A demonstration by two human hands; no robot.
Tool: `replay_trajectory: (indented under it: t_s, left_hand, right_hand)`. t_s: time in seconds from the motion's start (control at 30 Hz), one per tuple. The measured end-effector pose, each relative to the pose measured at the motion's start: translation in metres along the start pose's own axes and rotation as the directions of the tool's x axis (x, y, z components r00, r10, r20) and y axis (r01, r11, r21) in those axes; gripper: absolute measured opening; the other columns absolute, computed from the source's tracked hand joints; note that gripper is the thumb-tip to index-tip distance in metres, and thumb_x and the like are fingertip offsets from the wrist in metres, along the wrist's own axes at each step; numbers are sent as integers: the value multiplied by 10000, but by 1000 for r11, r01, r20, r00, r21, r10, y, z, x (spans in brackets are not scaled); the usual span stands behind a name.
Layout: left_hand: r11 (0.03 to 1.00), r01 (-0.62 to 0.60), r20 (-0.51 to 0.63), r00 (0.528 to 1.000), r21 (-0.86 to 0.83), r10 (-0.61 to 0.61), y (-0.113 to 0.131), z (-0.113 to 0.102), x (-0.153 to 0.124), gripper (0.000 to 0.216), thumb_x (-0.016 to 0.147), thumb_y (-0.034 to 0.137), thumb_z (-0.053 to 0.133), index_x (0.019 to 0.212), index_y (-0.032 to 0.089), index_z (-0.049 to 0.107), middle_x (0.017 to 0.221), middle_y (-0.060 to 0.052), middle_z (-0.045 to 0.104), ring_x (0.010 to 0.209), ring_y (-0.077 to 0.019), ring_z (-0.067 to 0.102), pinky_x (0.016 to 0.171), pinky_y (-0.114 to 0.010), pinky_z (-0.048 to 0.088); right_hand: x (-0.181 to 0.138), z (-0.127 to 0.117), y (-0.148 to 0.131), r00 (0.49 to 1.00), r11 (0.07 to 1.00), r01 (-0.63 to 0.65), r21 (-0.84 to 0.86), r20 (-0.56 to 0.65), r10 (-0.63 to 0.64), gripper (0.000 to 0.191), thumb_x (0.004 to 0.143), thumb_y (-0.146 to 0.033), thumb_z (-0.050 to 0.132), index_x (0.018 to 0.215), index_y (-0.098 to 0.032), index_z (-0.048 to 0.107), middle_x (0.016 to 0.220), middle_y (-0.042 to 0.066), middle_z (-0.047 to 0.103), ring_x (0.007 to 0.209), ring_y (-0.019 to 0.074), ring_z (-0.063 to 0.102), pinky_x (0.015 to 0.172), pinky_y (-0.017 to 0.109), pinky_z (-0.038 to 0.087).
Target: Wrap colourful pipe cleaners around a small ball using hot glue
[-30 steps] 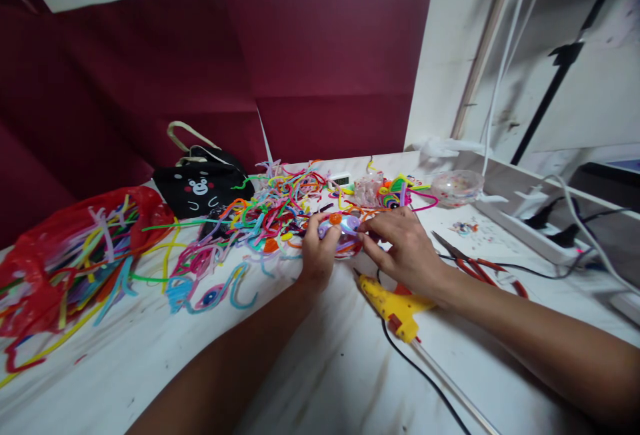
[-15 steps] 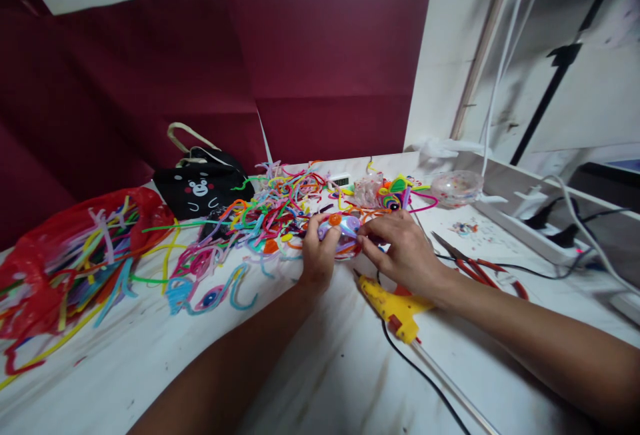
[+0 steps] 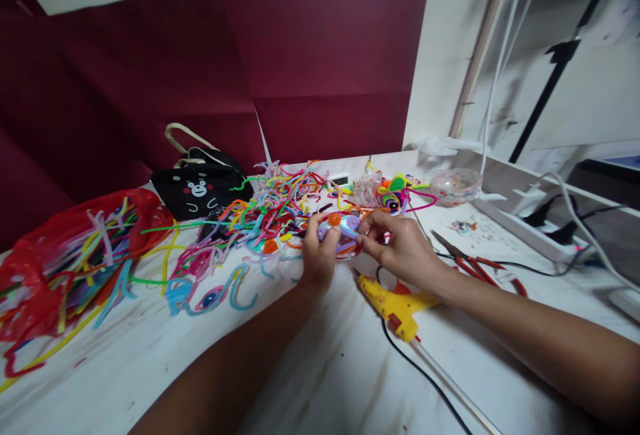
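Observation:
My left hand (image 3: 318, 256) is curled around a small purple and orange pipe-cleaner piece (image 3: 344, 227), holding it just above the white table (image 3: 320, 368). My right hand (image 3: 400, 250) pinches the same piece from its right side with thumb and fingers pressed together. Directly behind both hands lies a tangled heap of coloured pipe cleaners (image 3: 270, 208). A yellow glue gun (image 3: 390, 300) rests on the table under my right wrist, its black cord trailing toward me.
A red plastic bag (image 3: 65, 255) full of pipe cleaners lies at the left. A black bear-face bag (image 3: 197, 188) stands behind the heap. Red-handled scissors (image 3: 473, 263), a clear bowl (image 3: 455, 185) and a white power strip (image 3: 540, 232) with cables are on the right.
My right hand has drawn its fingers in from a flatter spread into a tighter pinch on the piece. The left hand has barely moved.

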State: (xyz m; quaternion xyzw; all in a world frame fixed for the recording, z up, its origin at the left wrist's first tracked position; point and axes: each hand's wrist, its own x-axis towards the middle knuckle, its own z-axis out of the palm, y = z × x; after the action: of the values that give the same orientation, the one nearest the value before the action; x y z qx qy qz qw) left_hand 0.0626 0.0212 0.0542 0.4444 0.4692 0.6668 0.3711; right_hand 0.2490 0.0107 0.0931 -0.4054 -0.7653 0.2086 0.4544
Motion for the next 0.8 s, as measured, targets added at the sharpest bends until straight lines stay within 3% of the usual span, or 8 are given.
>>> replay_trajectory:
  t_s: [0.4, 0.8]
  left_hand:
    - [1000, -16, -7, 1000, 8, 16, -1, -1, -1, 313, 817, 368, 800, 1107, 266, 738, 1112, -48, 788, 1101, -271, 735, 972, -361, 598]
    - [998, 44, 32, 999, -53, -43, 1, 1, -2, 324, 813, 374, 787, 1111, 261, 726, 1050, -29, 786, 989, -246, 741, 900, -345, 611]
  right_hand:
    - [5, 1, -3, 973, 949, -229, 219, 49, 223, 228, 814, -335, 828, 944, -296, 644, 638, -66, 713, 588, 198, 678, 614, 331, 496]
    - [9, 5, 10, 940, 861, -342, 376, 135, 314, 462, 727, -466, 979, 952, -302, 610, 577, -96, 641, 542, 186, 616, 539, 317, 449]
